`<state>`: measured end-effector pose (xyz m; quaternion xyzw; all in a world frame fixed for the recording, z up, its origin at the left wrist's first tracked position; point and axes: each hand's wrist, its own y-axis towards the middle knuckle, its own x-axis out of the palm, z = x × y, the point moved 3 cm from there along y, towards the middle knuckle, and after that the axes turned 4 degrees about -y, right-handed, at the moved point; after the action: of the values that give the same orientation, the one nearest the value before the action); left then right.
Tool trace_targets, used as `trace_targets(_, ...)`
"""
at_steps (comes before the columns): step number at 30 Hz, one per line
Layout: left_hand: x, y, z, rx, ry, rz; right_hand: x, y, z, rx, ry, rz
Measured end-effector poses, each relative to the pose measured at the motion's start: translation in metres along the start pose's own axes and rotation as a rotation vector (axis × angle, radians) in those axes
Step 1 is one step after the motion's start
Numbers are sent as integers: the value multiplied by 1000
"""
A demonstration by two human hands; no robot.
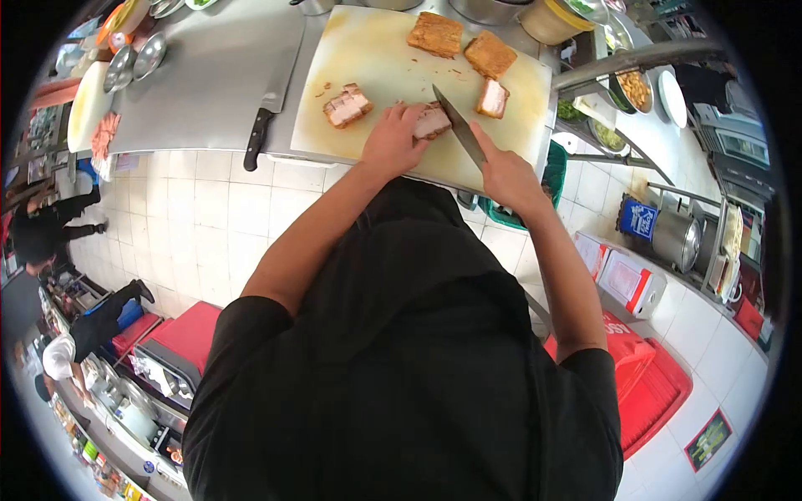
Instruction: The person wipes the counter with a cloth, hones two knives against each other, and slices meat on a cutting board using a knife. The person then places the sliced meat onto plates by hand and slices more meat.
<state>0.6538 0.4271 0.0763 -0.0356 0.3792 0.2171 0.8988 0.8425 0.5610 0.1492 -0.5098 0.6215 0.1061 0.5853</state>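
My left hand (pixel 394 140) is closed over the left end of a piece of crispy pork belly (pixel 432 123), pressing it on the cutting board (pixel 351 50). In my right hand (pixel 510 174) is a kitchen knife (pixel 459 127), its blade slanting up and left along the right end of that piece. A cut chunk of pork (pixel 347 106) lies to the left of my left hand, with crumbs near it. To the right of the blade sits another cut chunk (pixel 493 98). Two browned slabs, one at the back (pixel 435 35) and one beside it (pixel 490 55), lie farther away.
A second knife (pixel 261 125) with a black handle lies left of the board, its handle over the counter edge. Metal bowls (pixel 135 63) stand at the far left. A green basket (pixel 553 175) is below the board's right side. Two people are off to the left.
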Motion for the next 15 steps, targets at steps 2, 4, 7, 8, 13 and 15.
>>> trace_targets(2,-2,1,0,-14,-31,-6,-2,0,3,-29,-12,17)
trace_targets(4,-8,-2,-1,-3,-63,17,-7,-1,-10,-48,-24,27)
trace_targets(7,-29,-7,3,26,-129,133,-24,-6,-30,-57,-32,31)
trace_targets(8,-39,-7,4,38,-112,161,-31,-5,-38,-75,-39,34)
trace_targets(13,-102,-15,-15,77,-33,263,-46,14,-88,-165,-29,52)
trace_targets(15,-119,-21,-32,41,-8,255,-43,26,-109,-171,-61,27)
